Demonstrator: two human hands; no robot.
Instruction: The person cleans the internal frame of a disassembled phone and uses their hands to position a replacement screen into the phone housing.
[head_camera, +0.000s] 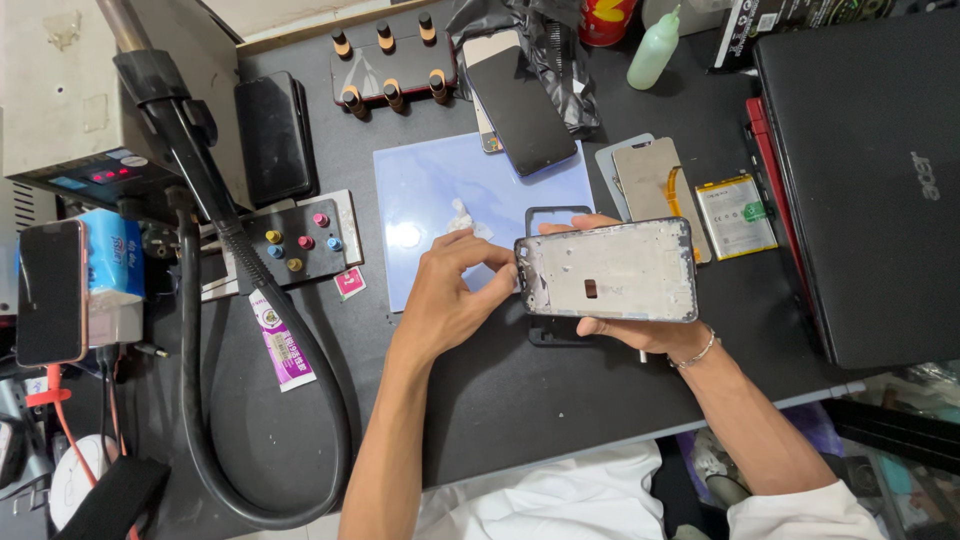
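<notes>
Above dark counter (500, 390), we note grey rectangular phone frame (607, 270) cradled in right hand (640, 330), long axis left-right. Left hand (450, 295) nearer its left short end, fingers (497, 262) pinching there.

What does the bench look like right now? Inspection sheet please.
Surface: dark bench mat, pale blue work pad.
Job's things: phone frame, held above the mat.
Clutter: dark phone, battery, metal back plate, green squeeze bottle, button box.
Hands: right hand grips the frame from beneath; left hand pinches at its left edge.
Cables: thick black hose; red cable.
Surroundings: closed laptop, heating station.
</notes>
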